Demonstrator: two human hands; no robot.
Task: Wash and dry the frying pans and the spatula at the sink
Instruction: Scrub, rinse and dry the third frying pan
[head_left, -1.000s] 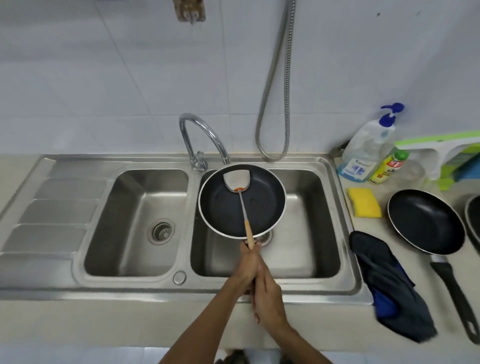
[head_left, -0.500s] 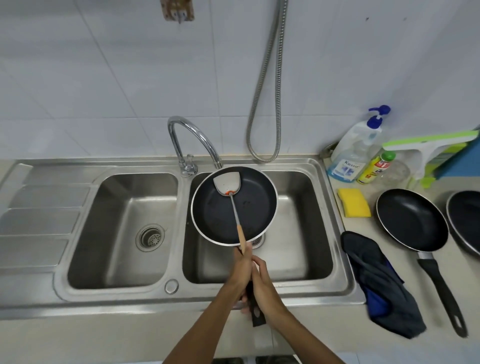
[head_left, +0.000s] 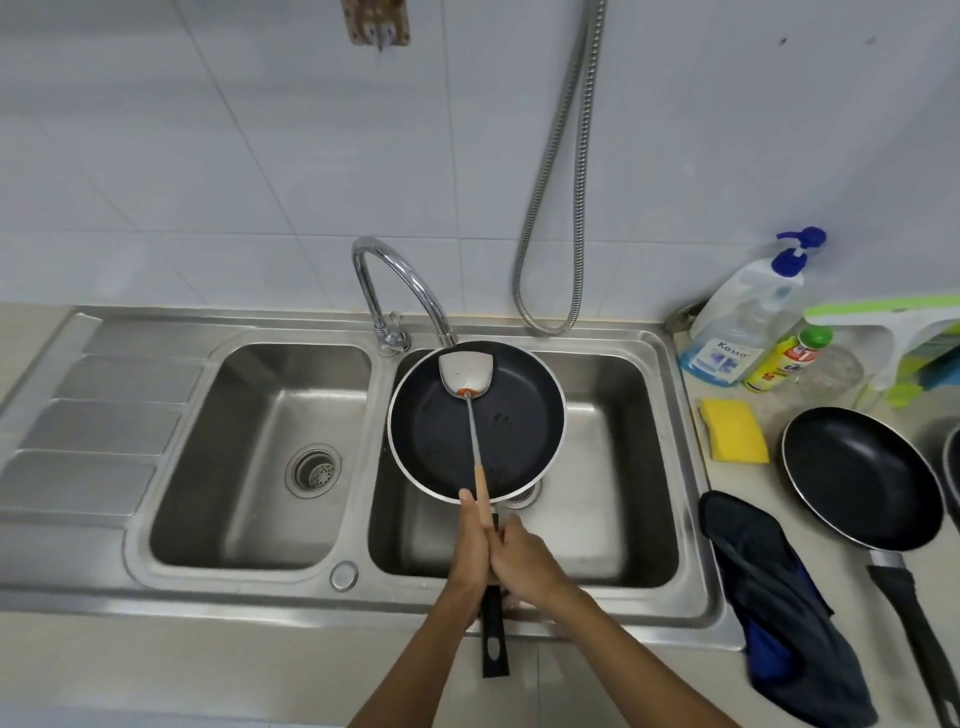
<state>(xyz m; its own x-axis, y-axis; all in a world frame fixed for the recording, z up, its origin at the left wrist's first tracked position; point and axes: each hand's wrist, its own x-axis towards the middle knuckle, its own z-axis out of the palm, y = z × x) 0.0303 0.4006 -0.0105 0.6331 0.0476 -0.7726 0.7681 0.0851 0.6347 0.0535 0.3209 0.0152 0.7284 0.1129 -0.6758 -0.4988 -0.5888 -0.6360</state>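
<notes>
Two hands sit pressed together at the near edge of the sink (head_left: 234, 587), and we read them as clamped. The left hand (head_left: 470, 551) wraps the wooden end of the spatula (head_left: 464, 371), one finger laid along it, while the right hand (head_left: 524, 561) curls over the black handle of the frying pan (head_left: 519, 431). Exactly how the fingers share the two handles we cannot tell.

Over the last second the grip seems to have crept up toward the bowl, so the handle's tail now juts out below the wrists where before it was hidden. Outward from there, little has moved. The pan hangs over the right basin (head_left: 613, 519), its far rim just under the spout of the tap (head_left: 400, 280), with the spatula's blade resting inside against that rim. We see no water running.

We judge washing has not really begun; the tap wants opening next, which means freeing a hand. On the counter (head_left: 769, 400) to the right wait the sponge (head_left: 733, 431), the cloth (head_left: 779, 597) and a second frying pan (head_left: 862, 478).
</notes>
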